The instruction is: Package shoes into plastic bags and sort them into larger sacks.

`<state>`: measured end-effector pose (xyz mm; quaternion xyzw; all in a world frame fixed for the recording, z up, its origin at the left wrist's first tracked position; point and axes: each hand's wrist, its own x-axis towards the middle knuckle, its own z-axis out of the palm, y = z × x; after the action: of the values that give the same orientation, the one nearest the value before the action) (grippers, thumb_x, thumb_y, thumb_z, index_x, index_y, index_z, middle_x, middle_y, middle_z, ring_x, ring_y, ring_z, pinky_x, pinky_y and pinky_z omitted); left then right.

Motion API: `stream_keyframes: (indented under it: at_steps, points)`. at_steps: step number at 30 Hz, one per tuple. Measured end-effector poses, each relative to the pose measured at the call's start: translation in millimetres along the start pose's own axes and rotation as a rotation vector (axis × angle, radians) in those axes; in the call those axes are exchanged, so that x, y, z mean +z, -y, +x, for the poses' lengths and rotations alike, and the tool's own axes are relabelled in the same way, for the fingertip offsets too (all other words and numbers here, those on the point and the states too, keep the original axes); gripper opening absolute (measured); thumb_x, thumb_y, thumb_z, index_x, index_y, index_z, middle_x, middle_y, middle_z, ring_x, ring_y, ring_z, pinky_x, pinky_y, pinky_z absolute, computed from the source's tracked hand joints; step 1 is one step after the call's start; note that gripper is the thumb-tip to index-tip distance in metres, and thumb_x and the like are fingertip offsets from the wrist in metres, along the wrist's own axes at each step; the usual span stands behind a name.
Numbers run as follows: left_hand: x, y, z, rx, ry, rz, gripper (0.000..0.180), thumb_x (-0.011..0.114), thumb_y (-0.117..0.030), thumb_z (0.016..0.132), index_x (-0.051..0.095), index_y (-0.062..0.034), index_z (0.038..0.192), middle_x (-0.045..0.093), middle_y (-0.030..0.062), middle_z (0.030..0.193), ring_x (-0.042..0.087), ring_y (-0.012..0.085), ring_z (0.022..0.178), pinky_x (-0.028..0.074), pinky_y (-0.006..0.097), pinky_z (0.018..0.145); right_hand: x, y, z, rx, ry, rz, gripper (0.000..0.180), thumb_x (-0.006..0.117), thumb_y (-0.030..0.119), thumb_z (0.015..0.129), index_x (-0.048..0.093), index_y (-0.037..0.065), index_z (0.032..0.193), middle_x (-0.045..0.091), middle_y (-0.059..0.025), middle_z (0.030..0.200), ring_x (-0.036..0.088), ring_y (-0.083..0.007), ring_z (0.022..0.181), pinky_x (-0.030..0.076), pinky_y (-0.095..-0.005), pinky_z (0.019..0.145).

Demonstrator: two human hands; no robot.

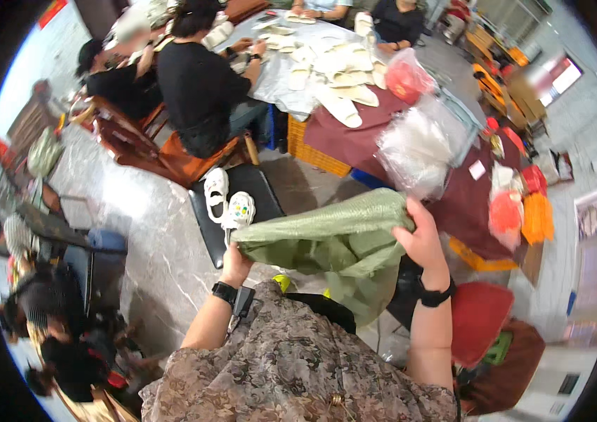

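Observation:
I hold a large green woven sack (326,235) stretched out in front of my chest. My left hand (234,261) grips its left end from underneath, mostly hidden by the fabric. My right hand (421,235) pinches the sack's right upper edge, thumb on top. Both wrists carry black bands. The sack sags between the hands, folded and crumpled.
A pair of white clogs (226,199) lies on a black mat (256,184) on the marble floor just beyond the sack. A maroon-covered table (354,141) on the right holds clear plastic bags (421,148), red and orange items, white insoles. People in black sit at the far end.

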<state>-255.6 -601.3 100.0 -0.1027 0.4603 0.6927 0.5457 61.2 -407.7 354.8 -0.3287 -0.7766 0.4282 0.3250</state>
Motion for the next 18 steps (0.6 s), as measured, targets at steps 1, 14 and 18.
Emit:
stream_keyframes:
  at_steps: [1, 14, 18]
  points:
    - [8, -1, -14, 0.086, -0.062, -0.043, 0.035, 0.043, -0.034, 0.096, 0.057, -0.0088, 0.117, 0.061, 0.005, 0.116, 0.056, 0.0206, 0.106, 0.043, 0.035, 0.094, -13, -19, 14, -0.14, 0.088, -0.282, 0.031, 0.057, 0.001, 0.073, 0.05, -0.004, 0.103, 0.052, -0.0129, 0.093, 0.051, -0.0217, 0.087, 0.042, -0.0297, 0.082]
    - [45, 33, -91, 1.022, -0.513, 1.232, 0.023, 0.059, 0.005, 0.064, 0.052, -0.0002, 0.085, 0.051, 0.0097, 0.079, 0.052, 0.0236, 0.074, 0.043, 0.029, 0.067, -44, -123, 222, -0.307, -0.08, -0.13, 0.037, 0.049, 0.002, 0.082, 0.054, -0.001, 0.118, 0.062, -0.0189, 0.112, 0.059, -0.0294, 0.106, 0.044, -0.0341, 0.092]
    - [-40, 76, -48, 0.794, -0.751, 0.865, 0.014, 0.055, 0.006, 0.074, 0.056, -0.0001, 0.086, 0.055, 0.008, 0.086, 0.056, 0.0223, 0.079, 0.047, 0.032, 0.069, -21, -122, 279, -0.183, 0.151, -0.153, 0.04, 0.053, 0.007, 0.082, 0.051, -0.004, 0.121, 0.062, -0.0189, 0.112, 0.059, -0.0236, 0.106, 0.043, -0.0337, 0.092]
